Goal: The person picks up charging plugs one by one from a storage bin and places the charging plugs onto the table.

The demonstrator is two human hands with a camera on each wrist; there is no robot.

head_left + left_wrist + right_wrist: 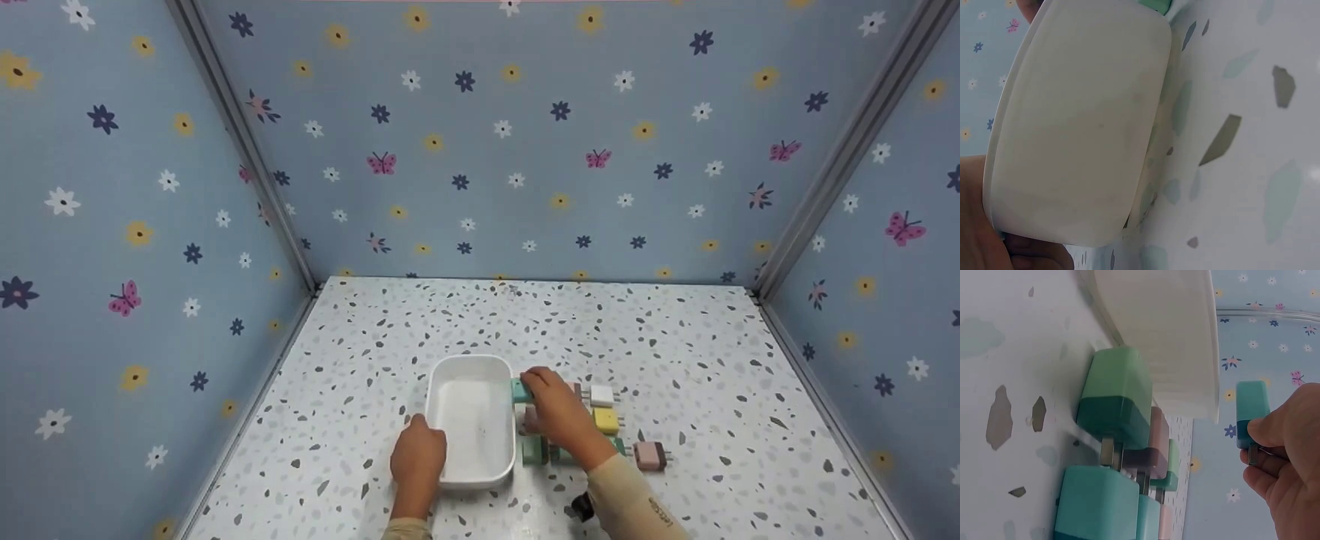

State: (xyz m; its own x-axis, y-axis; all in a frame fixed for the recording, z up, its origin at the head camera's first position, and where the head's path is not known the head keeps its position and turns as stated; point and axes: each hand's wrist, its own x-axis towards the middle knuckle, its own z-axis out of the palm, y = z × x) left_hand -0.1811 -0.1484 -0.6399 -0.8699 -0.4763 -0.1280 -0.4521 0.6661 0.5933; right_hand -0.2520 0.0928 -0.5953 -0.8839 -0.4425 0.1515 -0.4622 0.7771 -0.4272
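My left hand [418,454] grips the near left side of a white plastic bin [475,360], its thumb at the rim. In the left wrist view, part of that hand shows at the lower left, against the bin's outer wall [1081,124]. Above the table, just off the bin's right rim, my right hand [559,412] pinches a teal plug adapter [1252,404] between thumb and fingers. The adapter's metal prongs point down in the right wrist view. No adapters show inside the bin.
Several plug adapters lie close together right of the bin, among them a green one [534,450], a white one [602,395] and a yellow one [606,420]. A pink and brown adapter [649,455] lies furthest right. Flower-patterned panels [517,150] enclose the speckled table [360,330].
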